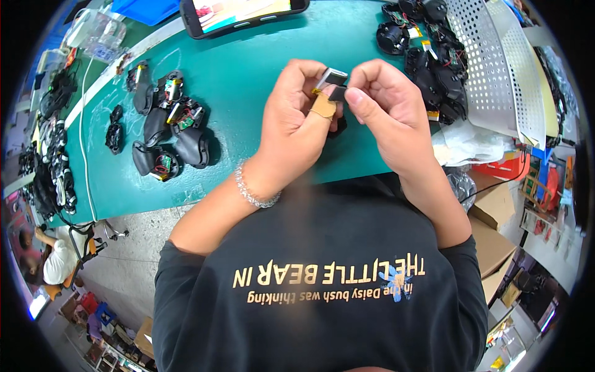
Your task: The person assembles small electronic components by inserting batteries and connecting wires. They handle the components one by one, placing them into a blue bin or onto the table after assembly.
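Both hands meet above the green table mat (248, 74). My left hand (294, 121), with a plaster on one finger and a beaded bracelet at the wrist, pinches a small silver rectangular part (333, 77) with a yellow tab. My right hand (387, 111) grips the same small part from the right, its thumb pressed on a black piece (338, 93) under it. Fingers hide most of the part.
Several black shell parts with small circuit boards (167, 130) lie left on the mat, more in a pile (427, 56) at the back right. A phone (242, 13) lies at the far edge. A white perforated panel (496, 68), plastic bag and cardboard boxes (493, 204) stand right.
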Demonstrator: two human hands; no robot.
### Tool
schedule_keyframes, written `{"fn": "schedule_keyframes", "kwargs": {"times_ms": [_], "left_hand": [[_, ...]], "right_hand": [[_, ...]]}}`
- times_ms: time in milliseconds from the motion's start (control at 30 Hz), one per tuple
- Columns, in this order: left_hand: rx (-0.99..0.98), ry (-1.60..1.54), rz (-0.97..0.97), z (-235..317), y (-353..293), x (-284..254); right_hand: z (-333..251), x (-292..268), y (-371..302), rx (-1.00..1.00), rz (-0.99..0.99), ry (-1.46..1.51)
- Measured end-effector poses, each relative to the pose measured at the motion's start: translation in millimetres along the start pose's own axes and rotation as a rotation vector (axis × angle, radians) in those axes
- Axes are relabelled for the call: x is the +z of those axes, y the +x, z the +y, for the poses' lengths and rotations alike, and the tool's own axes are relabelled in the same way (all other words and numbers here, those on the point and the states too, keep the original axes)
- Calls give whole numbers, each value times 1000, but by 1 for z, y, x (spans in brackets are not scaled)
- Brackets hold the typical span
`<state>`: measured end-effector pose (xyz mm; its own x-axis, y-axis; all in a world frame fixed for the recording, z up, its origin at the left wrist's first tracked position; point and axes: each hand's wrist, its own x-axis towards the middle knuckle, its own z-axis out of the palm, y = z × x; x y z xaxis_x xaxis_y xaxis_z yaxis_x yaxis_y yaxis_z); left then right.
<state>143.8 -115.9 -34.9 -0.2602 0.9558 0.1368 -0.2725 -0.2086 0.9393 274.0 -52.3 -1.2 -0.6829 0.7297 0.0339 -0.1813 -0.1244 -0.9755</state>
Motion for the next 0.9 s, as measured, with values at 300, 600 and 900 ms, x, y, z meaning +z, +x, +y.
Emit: {"fn": "schedule_keyframes", "kwargs": {"times_ms": [300, 600, 900], "left_hand": [[27, 62, -38, -2, 0, -2], [64, 50, -62, -4, -1, -2], [85, 89, -62, -2, -1, 0]], "right_hand": [[0, 2, 3, -45, 44, -164], [9, 5, 4, -102, 116, -112], [9, 3, 5, -129, 114, -164]]}}
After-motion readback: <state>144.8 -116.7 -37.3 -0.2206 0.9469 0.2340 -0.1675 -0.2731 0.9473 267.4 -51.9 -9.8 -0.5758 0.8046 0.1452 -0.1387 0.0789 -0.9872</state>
